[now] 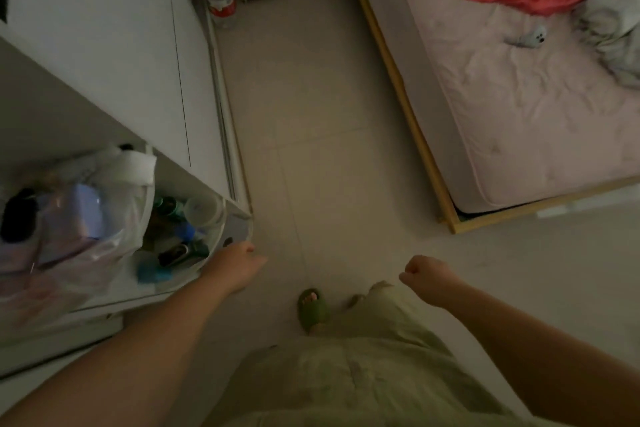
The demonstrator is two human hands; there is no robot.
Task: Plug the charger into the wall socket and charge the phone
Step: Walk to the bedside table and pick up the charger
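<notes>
Dim bedroom, tiled floor (322, 149) walkway btwn shelf (239, 218) and bed (519, 114). No charger, phone or socket in view, so prob still walking to them. Left hand (239, 267) loosely curled by shelf corner, nothing visibly held; right hand (427, 276) in empty-looking fist, mid-stride.

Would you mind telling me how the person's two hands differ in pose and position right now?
The left hand reaches toward the corner of the cluttered white shelf, fingers loosely curled, while the right hand is a closed fist over bare floor, near nothing. The left hand sits slightly higher in the view. Neither visibly holds a charger or phone.
</notes>
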